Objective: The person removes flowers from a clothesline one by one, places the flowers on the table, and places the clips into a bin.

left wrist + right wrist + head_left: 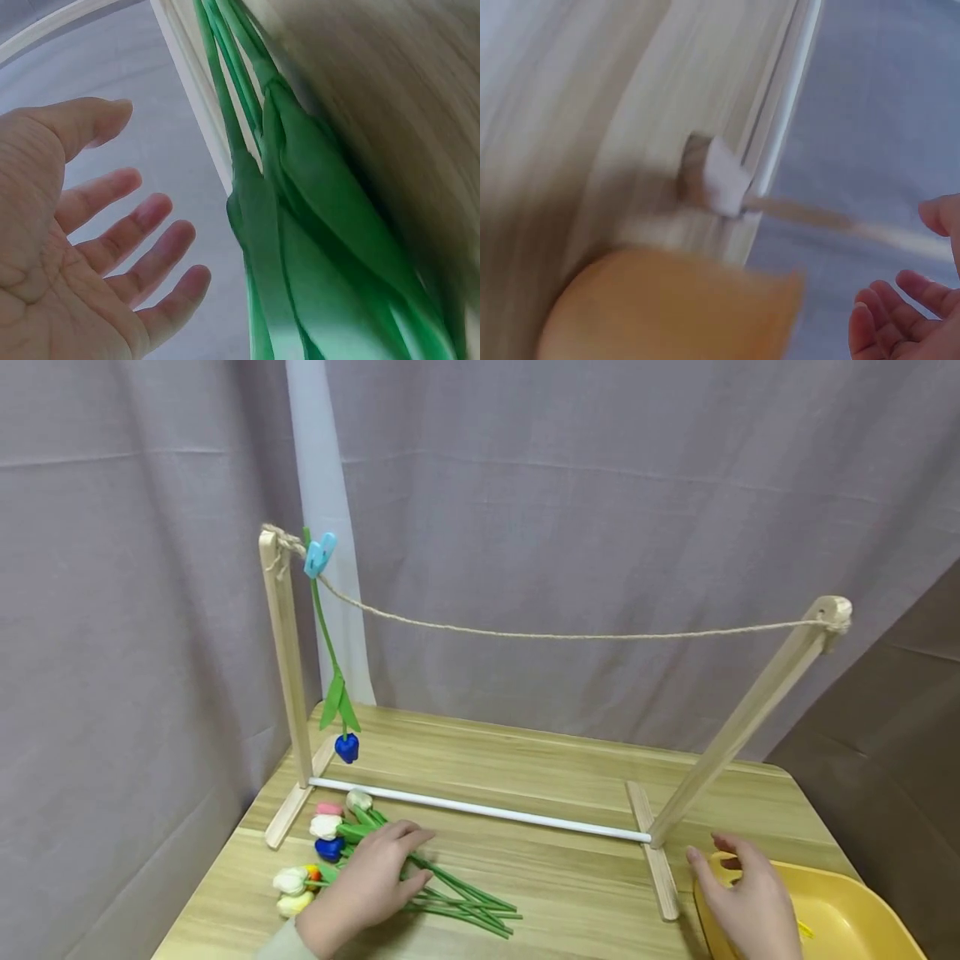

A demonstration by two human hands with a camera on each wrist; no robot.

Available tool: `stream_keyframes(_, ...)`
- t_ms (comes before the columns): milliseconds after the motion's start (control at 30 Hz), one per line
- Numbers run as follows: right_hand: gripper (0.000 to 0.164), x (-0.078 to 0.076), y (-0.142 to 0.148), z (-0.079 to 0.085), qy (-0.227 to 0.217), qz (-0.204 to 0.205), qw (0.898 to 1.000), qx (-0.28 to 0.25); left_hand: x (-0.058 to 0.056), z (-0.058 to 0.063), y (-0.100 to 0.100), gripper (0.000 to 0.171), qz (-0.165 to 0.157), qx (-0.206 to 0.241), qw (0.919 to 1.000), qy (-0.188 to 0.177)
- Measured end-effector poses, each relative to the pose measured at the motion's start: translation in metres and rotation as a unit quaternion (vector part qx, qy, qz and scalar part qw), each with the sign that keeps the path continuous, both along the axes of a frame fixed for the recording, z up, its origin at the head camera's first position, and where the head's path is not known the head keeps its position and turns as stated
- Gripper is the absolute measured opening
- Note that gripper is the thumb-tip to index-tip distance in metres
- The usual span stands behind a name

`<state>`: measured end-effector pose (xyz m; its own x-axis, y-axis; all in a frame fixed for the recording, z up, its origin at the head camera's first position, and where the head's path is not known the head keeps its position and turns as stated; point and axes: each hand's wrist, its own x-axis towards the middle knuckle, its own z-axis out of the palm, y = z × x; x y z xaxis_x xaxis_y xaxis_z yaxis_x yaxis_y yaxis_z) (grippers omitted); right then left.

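Several artificial tulips [327, 827] lie bunched on the table, blooms to the left, green stems [468, 893] to the right. Over the stems hovers my left hand [375, 877], its fingers loosely bent; in the left wrist view nothing is between them, beside the green leaves [322, 240]. My right hand [750, 893] is above the rim of a yellow basin [847, 893], thumb and fingers apart and holding nothing. A blue tulip [347, 747] hangs bloom-down from the twine [480, 631], fixed by a light-blue clothespin [318, 556].
A wooden stand with a left post [287, 668], a right post [742, 727] and a white bar [480, 808] spans the table. Grey curtains [600, 510] hang behind. Inside the basin, a small yellow item [805, 930] shows partly beside my right hand.
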<state>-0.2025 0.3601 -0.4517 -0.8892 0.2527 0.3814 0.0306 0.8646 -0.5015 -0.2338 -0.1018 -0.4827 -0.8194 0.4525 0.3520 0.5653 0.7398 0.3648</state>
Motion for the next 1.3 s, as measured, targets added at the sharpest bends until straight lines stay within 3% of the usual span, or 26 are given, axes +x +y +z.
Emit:
stream_keyframes(333, 0.054, -0.015, -0.054, 0.020, 0.056, 0.092, 0.994, 0.036, 0.001, 0.010, -0.018, 0.050, 0.028, 0.010, 0.9994, 0.016)
stream_keyframes(600, 0.048, -0.027, -0.089, 0.038, 0.101, 0.145, 0.983, 0.042, 0.002, 0.027, -0.034, 0.050, 0.055, 0.033, 0.9974, 0.034)
stream_keyframes(733, 0.046, -0.035, -0.111, 0.052, 0.133, 0.179, 0.974, 0.048, 0.004, 0.039, -0.041, 0.052, 0.061, 0.060, 0.9941, 0.066)
stream_keyframes(833, 0.047, -0.042, -0.130, 0.065, 0.171, 0.215, 0.960, 0.060, 0.005, 0.049, -0.045, 0.055, 0.053, 0.106, 0.9864, 0.113)
stream_keyframes(967, 0.050, -0.048, -0.158, 0.086, 0.212, 0.268, 0.936, 0.082, 0.001, 0.065, -0.052, 0.059, 0.032, 0.184, 0.9674, 0.172)
stream_keyframes(1033, 0.051, -0.050, -0.171, 0.099, 0.236, 0.301, 0.919, 0.095, -0.003, 0.074, -0.055, 0.062, 0.026, 0.214, 0.9551, 0.203)
stream_keyframes(1200, 0.048, -0.060, -0.202, 0.136, 0.320, 0.370, 0.864, 0.115, -0.020, 0.098, -0.062, 0.065, 0.032, 0.265, 0.9235, 0.275)
stream_keyframes(1300, 0.047, -0.064, -0.218, 0.155, 0.351, 0.389, 0.844, 0.114, -0.030, 0.109, -0.065, 0.065, 0.057, 0.279, 0.9153, 0.285)
